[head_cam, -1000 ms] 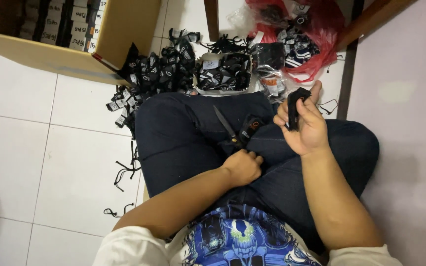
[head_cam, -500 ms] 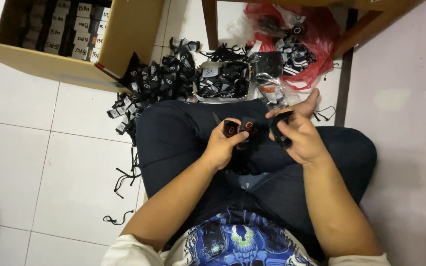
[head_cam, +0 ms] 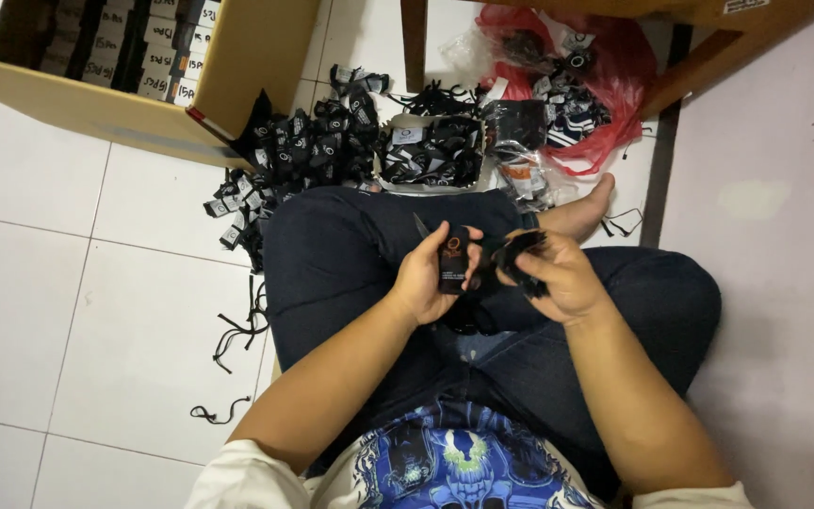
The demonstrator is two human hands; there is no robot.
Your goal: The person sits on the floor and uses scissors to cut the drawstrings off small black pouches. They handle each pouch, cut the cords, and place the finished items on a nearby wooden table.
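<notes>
Black hang tag pinched in left hand; black strap clenched in right hand; tagging step judged underway, fine alignment needed.

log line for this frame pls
left hand: holds black tag, scissors tip | right hand: pinches black cord | over lap, pile ahead

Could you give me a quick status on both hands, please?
Left hand grips black tag. Right hand holds black strap. Nothing between them.
</notes>
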